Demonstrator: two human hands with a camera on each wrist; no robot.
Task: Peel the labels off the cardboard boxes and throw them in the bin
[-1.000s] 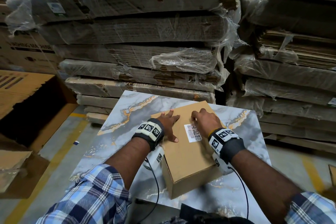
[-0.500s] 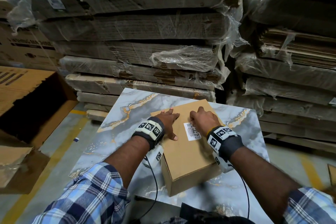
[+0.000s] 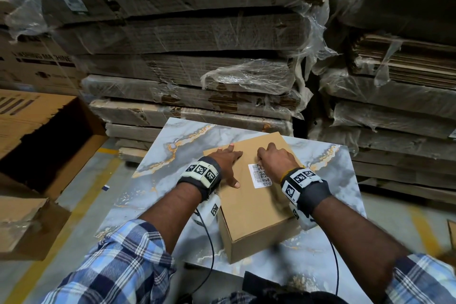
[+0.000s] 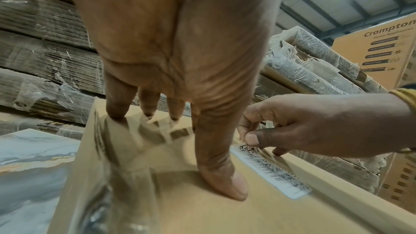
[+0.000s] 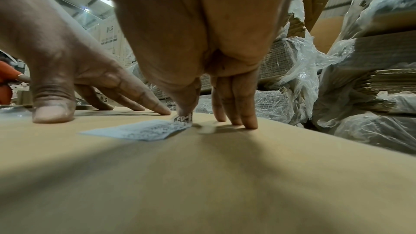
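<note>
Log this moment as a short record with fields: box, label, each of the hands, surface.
box: closed cardboard box, flat on the table
label: white barcode label on the box top, far corner lifted, the rest stuck down
left hand: left hand pressing flat on the box top beside the label
right hand: right hand pinching the label's lifted corner
surface: marble-patterned table

box (image 3: 256, 207) on table (image 3: 328, 207) | label (image 3: 259, 176) on box | stacks (image 3: 187, 39) behind

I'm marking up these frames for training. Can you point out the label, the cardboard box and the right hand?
label (image 3: 259, 176), head view, printed middle of the white sticker.
cardboard box (image 3: 251, 212), head view, bare top face.
right hand (image 3: 277, 160), head view, back of the hand.
</note>
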